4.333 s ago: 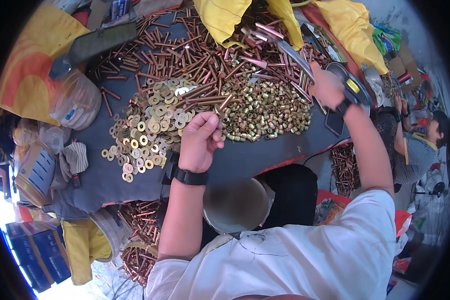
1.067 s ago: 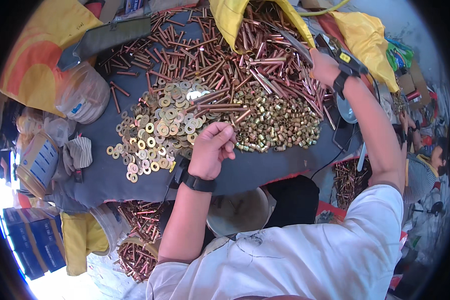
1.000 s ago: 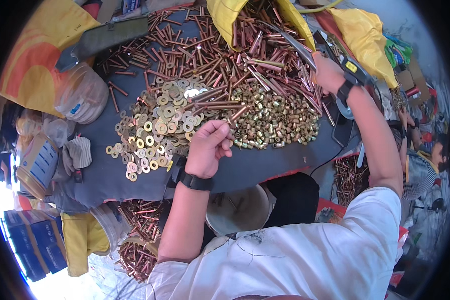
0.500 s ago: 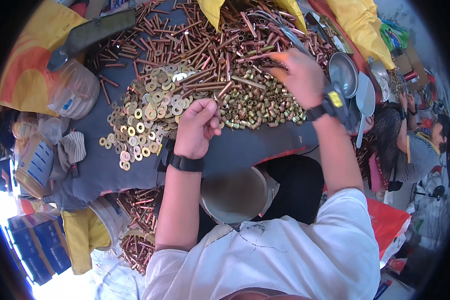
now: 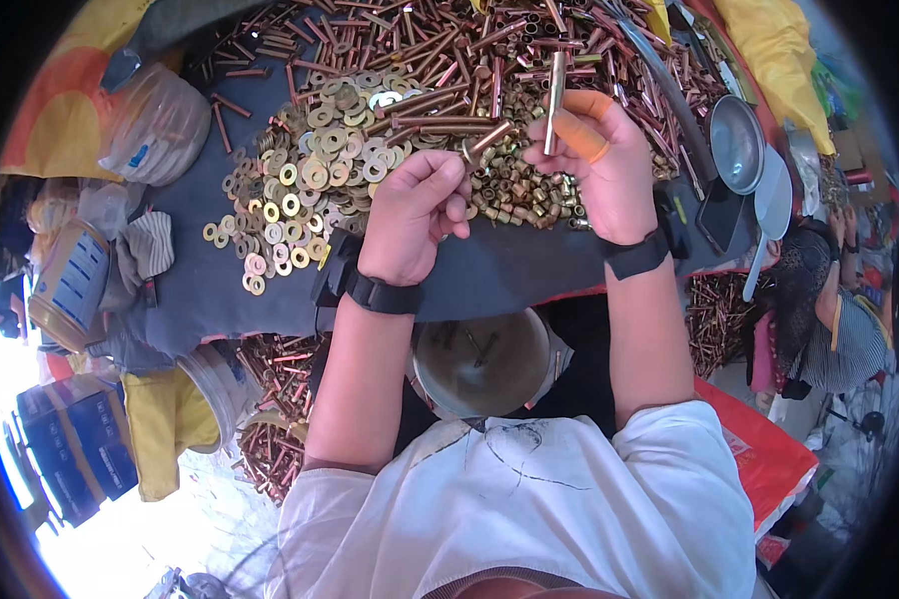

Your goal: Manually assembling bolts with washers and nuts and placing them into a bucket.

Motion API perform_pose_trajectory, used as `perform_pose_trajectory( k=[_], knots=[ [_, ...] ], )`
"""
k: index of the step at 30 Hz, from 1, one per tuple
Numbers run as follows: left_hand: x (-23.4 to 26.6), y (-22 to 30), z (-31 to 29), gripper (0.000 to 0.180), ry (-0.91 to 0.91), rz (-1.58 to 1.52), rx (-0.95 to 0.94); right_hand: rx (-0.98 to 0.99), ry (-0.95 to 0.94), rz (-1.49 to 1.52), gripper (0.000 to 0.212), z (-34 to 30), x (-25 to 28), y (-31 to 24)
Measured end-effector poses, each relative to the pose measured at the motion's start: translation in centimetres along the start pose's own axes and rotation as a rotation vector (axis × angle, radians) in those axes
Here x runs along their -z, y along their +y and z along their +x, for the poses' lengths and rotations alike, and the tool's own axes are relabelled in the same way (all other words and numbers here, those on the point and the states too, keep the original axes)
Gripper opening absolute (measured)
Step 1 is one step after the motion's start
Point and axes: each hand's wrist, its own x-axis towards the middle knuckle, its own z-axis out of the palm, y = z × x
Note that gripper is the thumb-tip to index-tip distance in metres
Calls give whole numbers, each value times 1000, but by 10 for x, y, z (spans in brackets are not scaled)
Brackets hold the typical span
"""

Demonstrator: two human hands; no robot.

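My left hand (image 5: 415, 215) pinches a copper-coloured bolt (image 5: 489, 143) near one end, its shaft sloping up to the right. In my right hand (image 5: 614, 185), which wears orange finger covers, a long brass-coloured sleeve (image 5: 556, 90) stands nearly upright between thumb and fingers. The two hands are apart, over the near edge of the piles. Beside my left hand spreads a heap of flat washers (image 5: 315, 175). Small brass-coloured nuts (image 5: 514, 195) lie between and beyond my hands. Farther back is a wide heap of copper-coloured bolts and tubes (image 5: 390, 45).
A bucket (image 5: 420, 374) with a few pieces inside stands below the table edge. On the right are a metal bowl (image 5: 737, 145), a pale scoop (image 5: 772, 195) and a dark phone (image 5: 721, 218). Clear plastic tubs (image 5: 160, 125) sit at left. Another person (image 5: 844, 339) is at far right.
My right hand has come back from the bolt and tube heap toward my left hand, now with the sleeve upright in it. My left hand still holds the bolt. The view has shifted slightly.
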Motion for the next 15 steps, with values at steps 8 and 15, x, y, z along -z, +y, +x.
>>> perform_pose_trajectory(
  k=[8,15],
  knots=[
    [-1,-1,0,12,-27,90,-25,205,-89,378,19,2,0,11],
    [-10,-6,-2,14,16,165,-40,179,-161,430,20,-8,-2,21]
  ],
)
